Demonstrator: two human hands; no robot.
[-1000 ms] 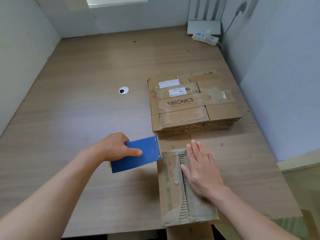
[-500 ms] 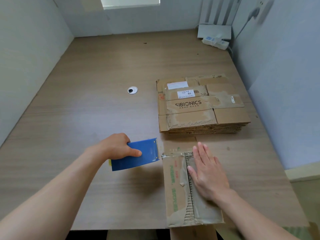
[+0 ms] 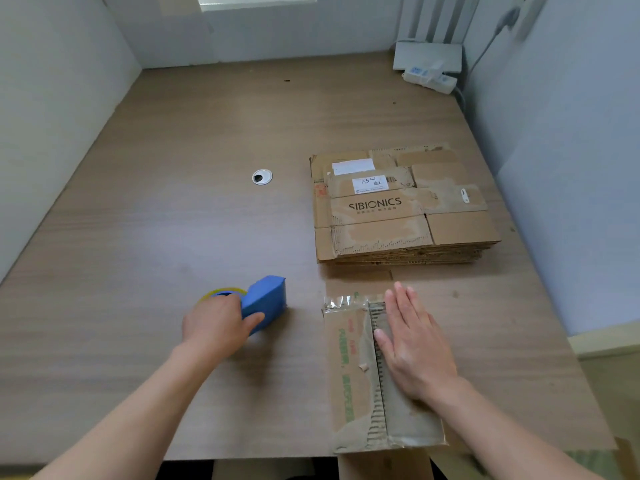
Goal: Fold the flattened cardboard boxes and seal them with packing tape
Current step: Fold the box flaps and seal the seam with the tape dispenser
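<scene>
Dispenser (image 3: pixel 266 299) left of the box (image 3: pixel 349 375), whose seam runs near to far.
On the table (image 3: pixel 173 237), a stack (image 3: pixel 398 216) of flat boxes lies far right. The box sits at the near edge, long axis near to far, with creased tape across its far end. The left hand (image 3: pixel 214 327) clasps the dispenser, apart from the box. The right hand (image 3: pixel 412 344) presses flat, fingers straight, just right of the seam. The dispenser likely travels right.
</scene>
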